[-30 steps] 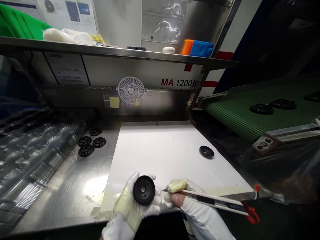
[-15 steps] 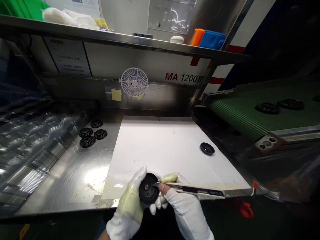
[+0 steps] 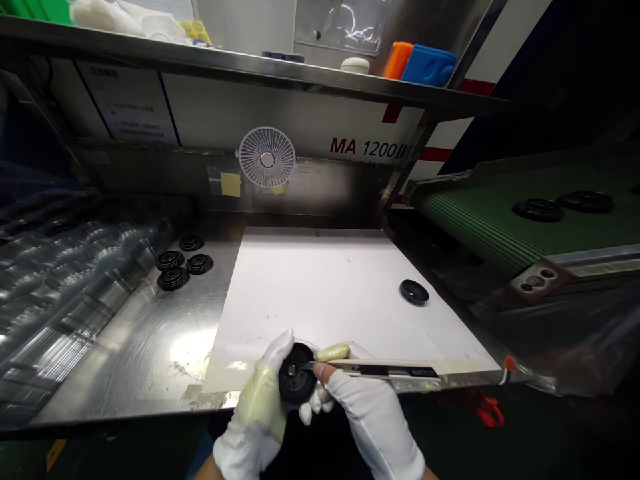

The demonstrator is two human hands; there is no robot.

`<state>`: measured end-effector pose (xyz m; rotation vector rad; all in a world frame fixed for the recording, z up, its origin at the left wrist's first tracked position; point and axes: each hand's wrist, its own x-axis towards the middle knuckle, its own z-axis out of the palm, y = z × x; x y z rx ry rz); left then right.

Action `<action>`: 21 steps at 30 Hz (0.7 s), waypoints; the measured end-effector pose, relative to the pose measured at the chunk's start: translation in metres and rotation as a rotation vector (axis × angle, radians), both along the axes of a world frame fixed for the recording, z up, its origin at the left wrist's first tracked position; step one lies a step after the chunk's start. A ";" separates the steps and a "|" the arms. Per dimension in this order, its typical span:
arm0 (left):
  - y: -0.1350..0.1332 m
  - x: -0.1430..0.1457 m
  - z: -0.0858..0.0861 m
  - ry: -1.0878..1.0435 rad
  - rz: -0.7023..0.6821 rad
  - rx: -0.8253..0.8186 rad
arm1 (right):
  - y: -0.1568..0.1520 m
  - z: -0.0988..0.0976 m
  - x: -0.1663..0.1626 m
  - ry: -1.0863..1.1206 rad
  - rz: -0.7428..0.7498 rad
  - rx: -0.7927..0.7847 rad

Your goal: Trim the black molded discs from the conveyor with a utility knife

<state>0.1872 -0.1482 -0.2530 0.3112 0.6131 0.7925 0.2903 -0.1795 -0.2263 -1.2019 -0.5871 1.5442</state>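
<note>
Left hand (image 3: pixel 260 400): your gloved fingers close around the black moulded wheel (image 3: pixel 297 373), held just over the sheet's near edge.
Right hand (image 3: pixel 369 407): closed on a utility knife (image 3: pixel 385 370), its blade tip at the wheel's face.
Under your hands: a white sheet (image 3: pixel 320 300) taped on the steel table (image 3: pixel 135 353).
On the sheet: one black disc (image 3: pixel 415 292), well apart from your hands.
Left of the sheet: four black ribbed discs (image 3: pixel 173 279) lie on the steel.
Far right: more black ribbed discs (image 3: pixel 539 209) sit on a green conveyor belt (image 3: pixel 470 227).

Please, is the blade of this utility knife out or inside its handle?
Out: the blade sticks past the knife handle, its tip at the black wheel.
</note>
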 end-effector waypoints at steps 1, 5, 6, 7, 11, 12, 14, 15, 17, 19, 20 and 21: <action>0.000 0.000 0.000 0.004 0.016 -0.004 | 0.000 0.000 0.000 0.003 -0.002 -0.002; -0.003 0.000 0.000 0.017 0.016 0.027 | -0.002 -0.001 0.000 -0.026 -0.016 0.002; -0.003 0.000 0.000 0.016 0.010 0.027 | -0.003 -0.001 0.000 -0.034 -0.016 0.005; -0.003 0.000 -0.001 0.015 0.007 0.025 | -0.003 -0.002 0.000 -0.039 -0.013 0.006; -0.002 -0.001 -0.002 0.045 0.014 0.048 | -0.002 -0.004 0.002 -0.051 0.006 0.020; -0.002 -0.001 -0.002 0.050 0.018 0.044 | -0.002 -0.005 0.003 -0.059 0.010 0.026; -0.003 -0.001 -0.001 0.047 0.032 0.010 | -0.002 -0.005 0.004 -0.072 0.025 0.039; -0.003 0.000 0.000 0.042 0.038 -0.011 | -0.001 -0.005 0.004 -0.071 0.035 0.041; -0.003 0.001 0.003 0.046 0.052 -0.039 | -0.002 -0.006 0.003 -0.062 0.045 0.034; -0.003 0.002 0.005 0.070 0.049 -0.049 | -0.002 -0.006 0.001 -0.062 0.033 0.029; -0.003 0.002 0.006 0.075 0.045 -0.043 | -0.002 -0.006 0.000 -0.070 0.021 0.032; -0.003 0.002 0.006 0.074 0.037 -0.029 | -0.002 -0.007 -0.001 -0.080 0.011 0.036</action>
